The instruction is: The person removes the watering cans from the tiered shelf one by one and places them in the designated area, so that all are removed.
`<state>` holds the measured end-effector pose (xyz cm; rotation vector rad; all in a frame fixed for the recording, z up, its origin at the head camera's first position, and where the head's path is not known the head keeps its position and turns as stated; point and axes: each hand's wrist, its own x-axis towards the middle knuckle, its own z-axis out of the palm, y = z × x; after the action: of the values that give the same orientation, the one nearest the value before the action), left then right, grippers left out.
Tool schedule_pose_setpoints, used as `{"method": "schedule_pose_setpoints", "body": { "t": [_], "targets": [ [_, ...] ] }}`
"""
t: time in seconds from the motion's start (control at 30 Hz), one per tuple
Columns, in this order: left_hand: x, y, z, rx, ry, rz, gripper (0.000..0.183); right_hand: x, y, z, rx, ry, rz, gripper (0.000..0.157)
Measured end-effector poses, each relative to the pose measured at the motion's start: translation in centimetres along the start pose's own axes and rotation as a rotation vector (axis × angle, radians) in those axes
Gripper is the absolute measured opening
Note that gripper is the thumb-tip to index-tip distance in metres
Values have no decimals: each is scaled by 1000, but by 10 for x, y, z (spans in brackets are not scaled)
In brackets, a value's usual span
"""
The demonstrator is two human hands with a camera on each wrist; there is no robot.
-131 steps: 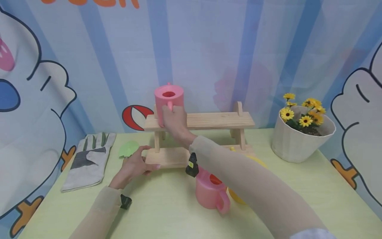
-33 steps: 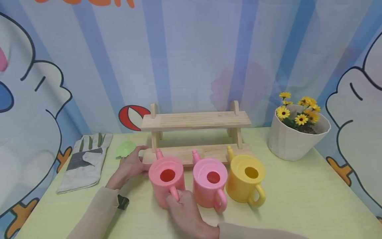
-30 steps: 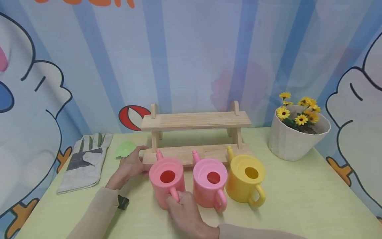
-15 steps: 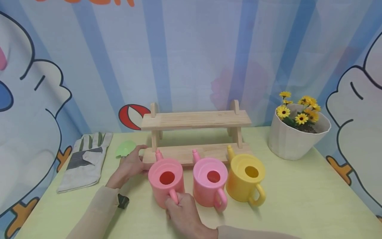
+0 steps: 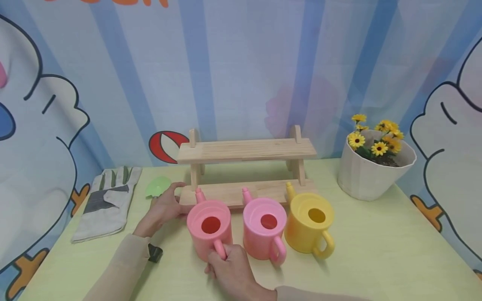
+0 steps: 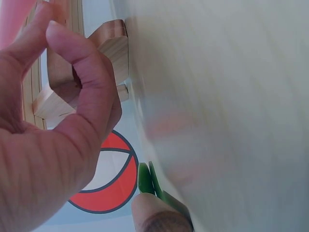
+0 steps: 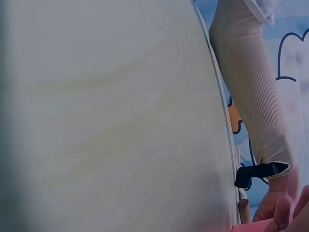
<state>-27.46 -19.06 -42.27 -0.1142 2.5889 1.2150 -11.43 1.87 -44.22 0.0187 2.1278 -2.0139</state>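
Observation:
Three toy watering cans stand in a row on the table. My right hand (image 5: 233,271) holds the handle of the leftmost, a coral-pink watering can (image 5: 205,242), its thumb over the handle and fingertips showing at the left. Beside it are a lighter pink watering can (image 5: 260,242) and a yellow watering can (image 5: 305,234). Behind the cans stands a two-tier wooden shelf (image 5: 246,149). My left hand (image 5: 163,211) grips the left end of its lower board, and the left wrist view shows the fingers (image 6: 94,92) curled round the wood.
A green-bladed trowel (image 5: 158,186) lies just beyond my left hand, its wooden handle (image 6: 153,212) close to it in the left wrist view. Farther left is a folded grey-white glove (image 5: 107,209). A white pot (image 5: 359,179) of yellow flowers stands back right, before the printed curtain (image 5: 246,75).
The coral-pink watering can has come down from the upper board's left end to the table in front. Over the last second, the right fingers have loosened slightly at its handle; the left hand stays.

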Motion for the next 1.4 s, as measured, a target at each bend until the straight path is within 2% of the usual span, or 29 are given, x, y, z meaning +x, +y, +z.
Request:
{"method": "schedule_pose_setpoints", "body": {
  "t": [0.23,0.43,0.57,0.77,1.13,1.23,1.4],
  "targets": [
    [-1,1,-1,2,0,-12,93,-4,-3,-2,-58,28,6,22],
    [-1,1,-1,-17,-5,0,95,-9,-4,-6,-109,54,12,8],
    [-1,1,-1,-20,-10,6,96,-10,-5,-9,-138,59,44,12],
    [0,0,0,-24,-13,15,96,-7,-4,-13,-113,22,81,12],
    [0,2,0,-13,-6,7,97,-7,-6,-12,-123,19,76,15],
    [1,2,0,-12,-6,6,97,-7,-7,-11,-119,30,82,21],
    [0,2,0,-8,-7,6,97,-11,-8,-12,-130,70,34,35]
  ]
}}
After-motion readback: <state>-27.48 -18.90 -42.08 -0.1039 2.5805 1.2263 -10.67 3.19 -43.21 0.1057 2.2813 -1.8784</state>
